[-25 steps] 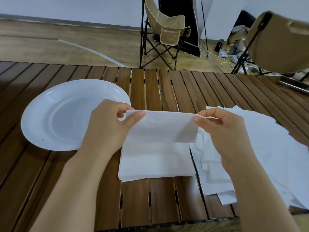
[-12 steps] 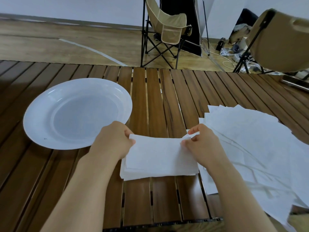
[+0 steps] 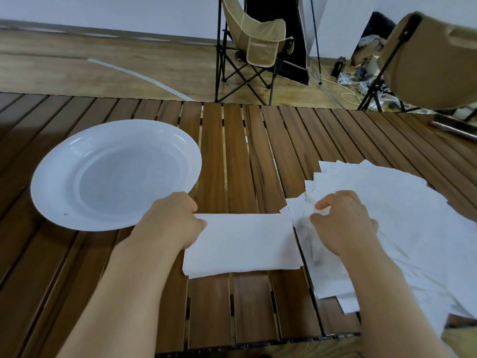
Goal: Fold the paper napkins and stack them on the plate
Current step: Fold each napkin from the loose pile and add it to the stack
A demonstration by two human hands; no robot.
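Folded napkin is laid flat on the slatted table, lower centre of frame, as a wide rectangle with several layers visible at its near edge.

Left hand is placed on the napkin's left end: thumb on top at the upper left corner, fingers curled over the edge, so that end is gripped. The hand's far side sits just beside the near rim of the plate; whether they touch cannot be told.

Right hand is seen just off the napkin's right end, over the loose pile. Its fingers are curled, tips down on crumpled paper at the pile's left edge. Whether a sheet is actually pinched cannot be told.

Plate is sited left of centre, white, round, nothing on it. No napkin is stacked there yet.

Pile is fanned out across the right of frame, overlapping sheets, left edge meeting the folded napkin's right end.

Two folding chairs are visible on the floor beyond the table, upper centre and upper right.
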